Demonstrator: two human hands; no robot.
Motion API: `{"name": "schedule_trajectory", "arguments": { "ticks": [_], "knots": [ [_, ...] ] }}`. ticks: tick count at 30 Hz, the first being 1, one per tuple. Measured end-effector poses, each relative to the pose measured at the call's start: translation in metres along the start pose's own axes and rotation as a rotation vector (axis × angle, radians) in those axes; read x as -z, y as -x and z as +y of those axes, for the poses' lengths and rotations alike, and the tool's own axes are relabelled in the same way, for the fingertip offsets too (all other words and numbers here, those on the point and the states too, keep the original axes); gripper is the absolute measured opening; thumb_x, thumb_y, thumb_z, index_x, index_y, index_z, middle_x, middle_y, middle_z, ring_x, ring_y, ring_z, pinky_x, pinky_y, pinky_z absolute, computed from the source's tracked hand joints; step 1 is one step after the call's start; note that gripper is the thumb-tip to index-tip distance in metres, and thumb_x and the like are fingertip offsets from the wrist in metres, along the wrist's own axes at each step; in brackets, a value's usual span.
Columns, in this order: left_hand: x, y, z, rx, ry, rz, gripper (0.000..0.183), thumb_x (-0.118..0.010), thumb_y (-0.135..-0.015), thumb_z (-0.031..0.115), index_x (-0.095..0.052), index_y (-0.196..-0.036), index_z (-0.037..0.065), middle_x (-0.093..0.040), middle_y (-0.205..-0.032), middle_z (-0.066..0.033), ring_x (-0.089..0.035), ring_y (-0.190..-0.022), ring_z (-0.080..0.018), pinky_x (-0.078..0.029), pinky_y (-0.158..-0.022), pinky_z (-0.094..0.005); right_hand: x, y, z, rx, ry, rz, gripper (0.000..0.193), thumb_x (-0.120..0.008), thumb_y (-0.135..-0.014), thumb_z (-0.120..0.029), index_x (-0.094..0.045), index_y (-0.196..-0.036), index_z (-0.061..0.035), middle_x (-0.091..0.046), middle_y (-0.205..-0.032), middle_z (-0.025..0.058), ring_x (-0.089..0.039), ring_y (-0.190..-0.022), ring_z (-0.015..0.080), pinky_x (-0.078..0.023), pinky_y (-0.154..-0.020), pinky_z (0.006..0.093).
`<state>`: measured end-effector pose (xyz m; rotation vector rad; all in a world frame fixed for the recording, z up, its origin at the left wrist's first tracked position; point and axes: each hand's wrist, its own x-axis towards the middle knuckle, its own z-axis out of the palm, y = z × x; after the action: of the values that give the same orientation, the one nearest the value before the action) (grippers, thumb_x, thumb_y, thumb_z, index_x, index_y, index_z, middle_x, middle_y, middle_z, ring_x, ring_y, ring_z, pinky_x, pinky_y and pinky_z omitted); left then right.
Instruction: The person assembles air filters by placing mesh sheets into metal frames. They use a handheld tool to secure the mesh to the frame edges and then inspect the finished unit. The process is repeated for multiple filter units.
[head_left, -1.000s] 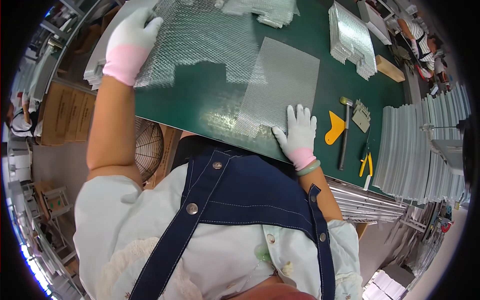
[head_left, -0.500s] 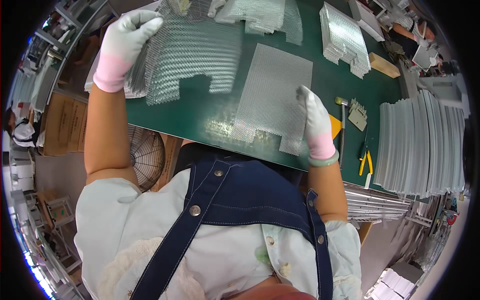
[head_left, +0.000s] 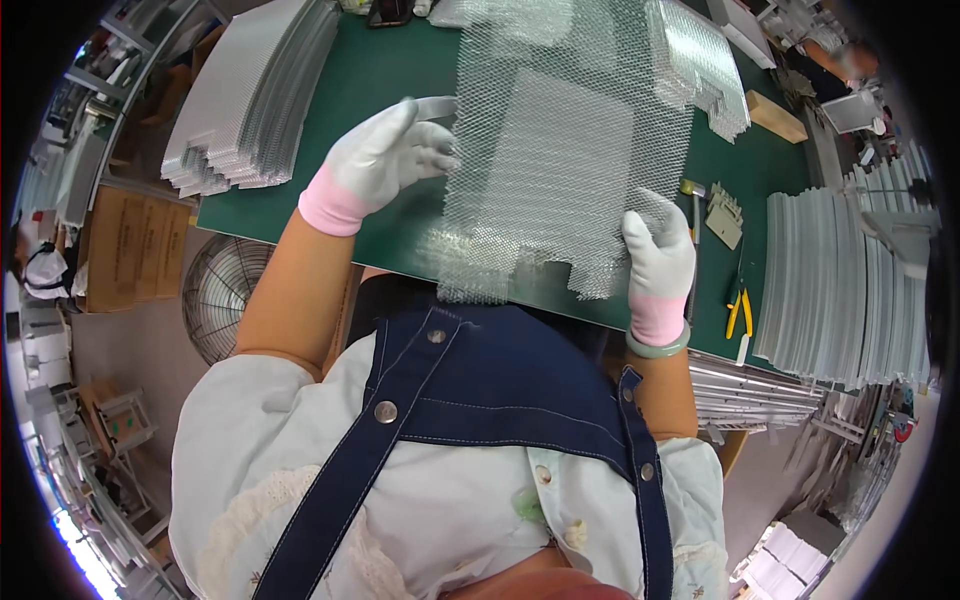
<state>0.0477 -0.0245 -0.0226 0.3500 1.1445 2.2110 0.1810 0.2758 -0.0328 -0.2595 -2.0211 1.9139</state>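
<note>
A silvery, see-through mesh sheet [head_left: 475, 190] with notches at its near end spreads between my hands, slightly blurred. A second mesh sheet [head_left: 560, 150] shows through it, on the green table. My left hand [head_left: 375, 160], in a white glove with a pink cuff, is open at the left edge of the upper sheet, its fingertips at or near that edge. My right hand [head_left: 660, 255], gloved alike, is at the near right edge, thumb and fingers apart; its upper fingers are partly seen through the mesh. Contact there is hard to tell.
A stack of mesh sheets [head_left: 250, 95] stands at left, another [head_left: 705, 60] at far right. On the green table [head_left: 385, 70] are a hammer [head_left: 694, 215], yellow-handled pliers [head_left: 740, 312] and a wooden block [head_left: 776, 117]. Several grey-white strips [head_left: 840, 285] stand at right; a fan [head_left: 220, 295] stands below.
My left hand has moved right and nearer from the left stack, and its fingers have opened. The mesh sheet has shifted right, over the lying one. My right hand has moved slightly right and nearer.
</note>
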Motion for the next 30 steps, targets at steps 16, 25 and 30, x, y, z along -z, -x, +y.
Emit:
{"name": "schedule_trajectory", "arguments": {
  "ticks": [16, 25, 30],
  "knots": [
    [-0.029, -0.096, -0.101, -0.141, -1.677, 0.543, 0.044, -0.056, -0.096, 0.045, -0.063, -0.099, 0.002, -0.069, -0.084, -0.0169, -0.068, -0.083, -0.0354, -0.052, -0.073, -0.0448, 0.019, 0.000, 0.053, -0.152, 0.971, 0.003, 0.064, -0.065, -0.090, -0.042, -0.050, -0.133, 0.0029, -0.069, -0.094, 0.0233, -0.068, -0.089, 0.0385, -0.053, -0.080, 0.0448],
    [-0.016, -0.110, -0.122, -0.088, -1.783, 0.535, 0.043, -0.057, -0.095, 0.046, -0.060, -0.093, 0.003, -0.069, -0.080, -0.0167, -0.067, -0.078, -0.0370, -0.052, -0.071, -0.0473, 0.020, -0.010, 0.078, -0.222, 1.126, -0.023, 0.070, -0.060, -0.092, -0.046, -0.043, -0.140, 0.0023, -0.069, -0.097, 0.0260, -0.067, -0.094, 0.0409, -0.053, -0.082, 0.0465],
    [-0.031, -0.097, -0.101, -0.283, -1.722, 0.577, 0.041, -0.057, -0.096, 0.044, -0.061, -0.095, 0.003, -0.068, -0.079, -0.0174, -0.067, -0.078, -0.0375, -0.052, -0.071, -0.0473, 0.026, -0.002, 0.052, -0.188, 1.053, 0.002, 0.073, -0.058, -0.093, -0.050, -0.042, -0.140, 0.0024, -0.070, -0.093, 0.0241, -0.068, -0.088, 0.0408, -0.053, -0.077, 0.0467]
  ]
}}
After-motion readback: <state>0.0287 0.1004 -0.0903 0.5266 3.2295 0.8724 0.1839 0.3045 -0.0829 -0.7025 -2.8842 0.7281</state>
